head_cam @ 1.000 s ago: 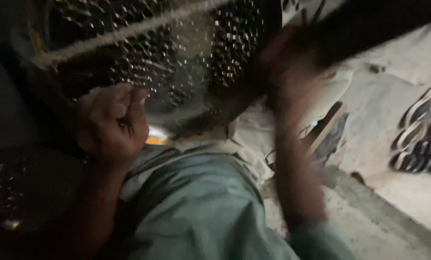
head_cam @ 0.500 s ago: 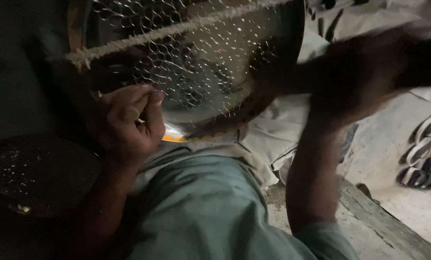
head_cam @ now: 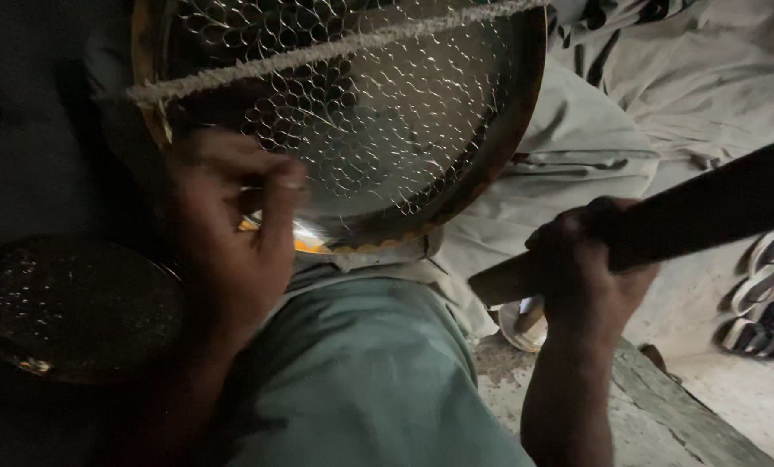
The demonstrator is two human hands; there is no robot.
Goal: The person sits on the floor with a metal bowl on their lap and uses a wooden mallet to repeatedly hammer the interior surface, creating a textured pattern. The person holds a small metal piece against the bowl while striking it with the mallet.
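**A:** Looking down, what are the hands doing?

**B:** The right hand (head_cam: 590, 268), at four o'clock, is clenched round a dark stick (head_cam: 707, 212) running off toward three. The left hand (head_cam: 231, 251), at eight, has its fingers curled tight by the lower rim of a big metal bowl (head_cam: 361, 112) (whether they pinch anything, I cannot tell).

**A:** Where is the bowl, and how finished?

**B:** At twelve, tipped toward the camera, with a cord (head_cam: 318, 52) across it. Scale-like dents cover nearly all the inside that shows, so little seems left. Nothing lies in it. The same goes for the smaller dented dish (head_cam: 76, 307) at nine.
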